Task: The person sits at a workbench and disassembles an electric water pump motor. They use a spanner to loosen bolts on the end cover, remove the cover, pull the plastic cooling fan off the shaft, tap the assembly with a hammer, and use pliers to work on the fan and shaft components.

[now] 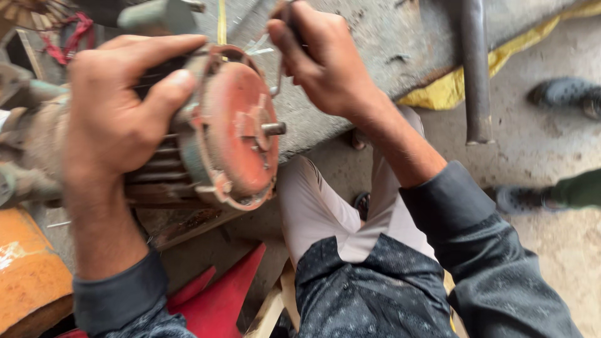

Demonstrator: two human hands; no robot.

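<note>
Centrally, the red-capped motor (231, 131) is gripped by the left hand (119, 106); a thin tool (289, 19), upper centre, is clenched in the right hand (322, 62).

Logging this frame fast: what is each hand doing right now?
Left hand: closed around the motor, near its red end cover.
Right hand: closed on a thin dark tool; what kind cannot be told.
</note>
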